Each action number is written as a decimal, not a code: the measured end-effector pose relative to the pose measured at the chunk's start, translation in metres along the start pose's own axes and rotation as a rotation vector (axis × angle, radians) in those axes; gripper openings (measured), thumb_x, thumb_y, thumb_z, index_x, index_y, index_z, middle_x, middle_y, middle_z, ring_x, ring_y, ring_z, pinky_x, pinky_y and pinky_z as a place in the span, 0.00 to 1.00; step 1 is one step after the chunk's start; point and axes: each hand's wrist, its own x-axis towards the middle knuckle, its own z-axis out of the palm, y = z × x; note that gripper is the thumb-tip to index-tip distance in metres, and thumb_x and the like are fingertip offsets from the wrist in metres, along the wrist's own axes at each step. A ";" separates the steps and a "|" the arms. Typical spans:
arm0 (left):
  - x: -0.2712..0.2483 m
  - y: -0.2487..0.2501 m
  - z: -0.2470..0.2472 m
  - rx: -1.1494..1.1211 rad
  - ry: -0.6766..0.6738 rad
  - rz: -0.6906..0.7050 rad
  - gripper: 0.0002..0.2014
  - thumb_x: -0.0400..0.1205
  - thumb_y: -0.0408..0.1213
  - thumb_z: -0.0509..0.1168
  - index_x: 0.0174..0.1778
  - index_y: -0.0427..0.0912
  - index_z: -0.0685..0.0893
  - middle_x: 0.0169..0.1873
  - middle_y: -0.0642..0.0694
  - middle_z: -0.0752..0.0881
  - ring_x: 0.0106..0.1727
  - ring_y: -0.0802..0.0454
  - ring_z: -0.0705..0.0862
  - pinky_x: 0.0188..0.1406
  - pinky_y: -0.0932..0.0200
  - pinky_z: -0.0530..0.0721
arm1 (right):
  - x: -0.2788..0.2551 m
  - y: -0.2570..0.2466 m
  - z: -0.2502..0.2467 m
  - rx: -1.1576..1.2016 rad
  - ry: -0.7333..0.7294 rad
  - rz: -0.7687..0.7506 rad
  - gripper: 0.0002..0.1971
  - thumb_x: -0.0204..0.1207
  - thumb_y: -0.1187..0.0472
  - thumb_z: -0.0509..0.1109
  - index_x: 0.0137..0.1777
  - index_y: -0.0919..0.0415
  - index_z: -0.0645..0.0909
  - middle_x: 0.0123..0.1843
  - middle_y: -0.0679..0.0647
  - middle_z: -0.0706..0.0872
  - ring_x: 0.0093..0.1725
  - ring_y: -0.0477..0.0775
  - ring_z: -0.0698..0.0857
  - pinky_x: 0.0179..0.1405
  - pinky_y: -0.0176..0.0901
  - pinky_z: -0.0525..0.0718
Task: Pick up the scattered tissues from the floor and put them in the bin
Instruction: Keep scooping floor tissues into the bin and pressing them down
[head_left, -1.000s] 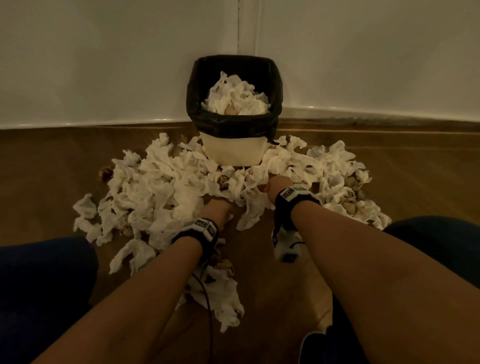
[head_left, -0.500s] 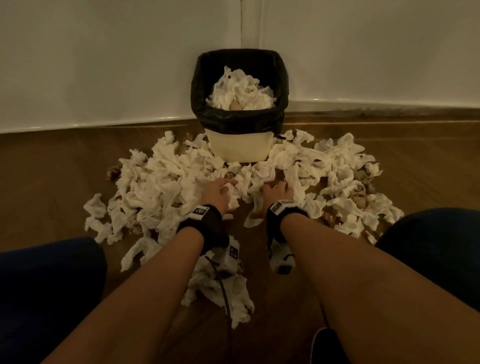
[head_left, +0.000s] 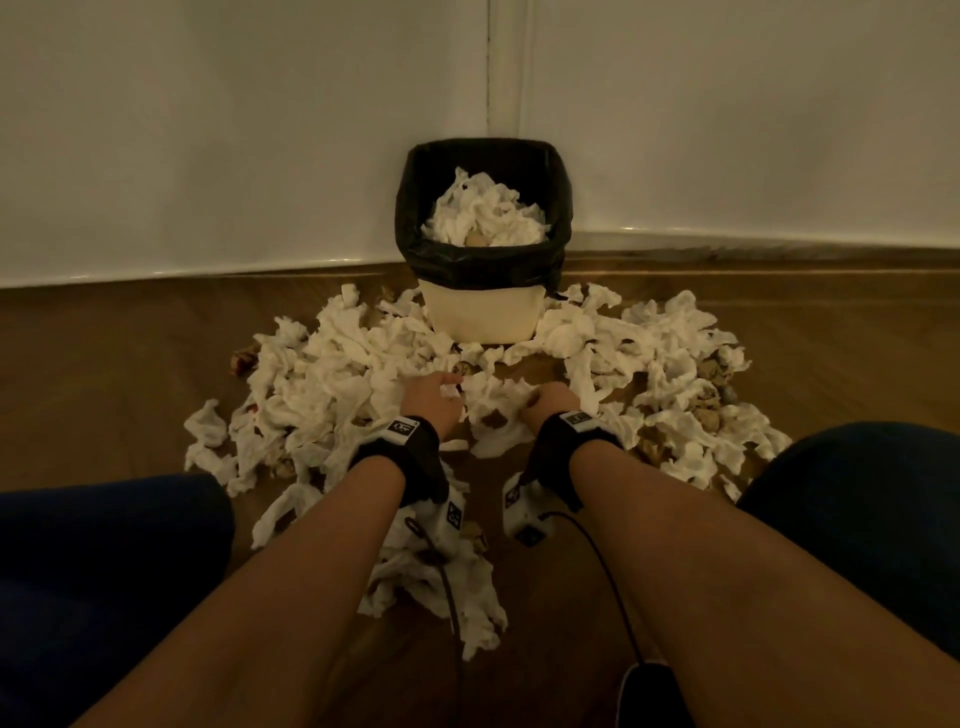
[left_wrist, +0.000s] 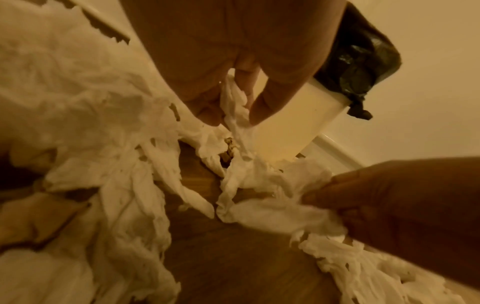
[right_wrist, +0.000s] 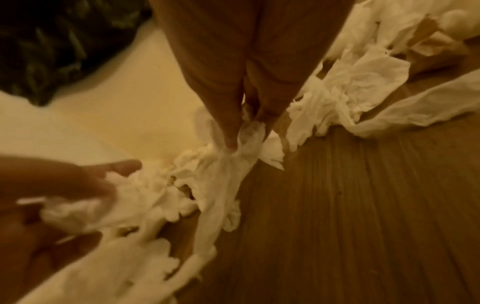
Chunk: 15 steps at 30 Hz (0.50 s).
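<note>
From the head view, your left hand (head_left: 434, 402) and right hand (head_left: 550, 405) sit side by side in the middle of the tissues (head_left: 332, 395) spread over the wooden floor (head_left: 104, 374), with one clump (head_left: 493, 410) bunched between them; the bin (head_left: 483, 270) stands just beyond in the corner, its black bag (head_left: 410, 228) already heaped with tissue. In the left wrist view, your left thumb and fingers (left_wrist: 262, 109) pinch a twisted strand of tissue (left_wrist: 235, 107) that runs down into the clump on the floor. In the right wrist view, your right fingertips (right_wrist: 228, 135) pinch another strand (right_wrist: 249, 133) of that clump, the rest trailing across the boards. Both grips look thin, on narrow twists only, so lifting now may tear the paper or leave most of the clump behind; the small brown scraps (head_left: 493, 418) tangled in it could drop out, and the heaped bin may spill whatever you set on top
</note>
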 end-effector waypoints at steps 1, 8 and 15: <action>-0.002 0.003 -0.002 0.037 0.001 0.021 0.18 0.82 0.27 0.56 0.67 0.40 0.78 0.69 0.35 0.76 0.65 0.38 0.78 0.60 0.53 0.78 | -0.003 -0.002 -0.005 0.085 0.021 0.000 0.16 0.80 0.57 0.63 0.65 0.63 0.78 0.65 0.63 0.81 0.60 0.64 0.81 0.58 0.52 0.81; -0.021 0.033 -0.024 0.016 0.080 0.121 0.18 0.83 0.28 0.56 0.69 0.41 0.75 0.68 0.38 0.77 0.67 0.41 0.76 0.57 0.62 0.74 | -0.034 -0.021 -0.053 0.510 0.149 -0.092 0.24 0.77 0.60 0.69 0.73 0.60 0.72 0.70 0.60 0.78 0.67 0.64 0.78 0.65 0.52 0.79; -0.043 0.062 -0.053 -0.061 0.088 0.223 0.19 0.83 0.25 0.53 0.68 0.46 0.75 0.65 0.39 0.79 0.59 0.46 0.79 0.47 0.62 0.75 | -0.077 -0.035 -0.085 0.936 0.171 -0.139 0.20 0.81 0.66 0.62 0.73 0.68 0.72 0.72 0.66 0.76 0.70 0.66 0.77 0.68 0.54 0.78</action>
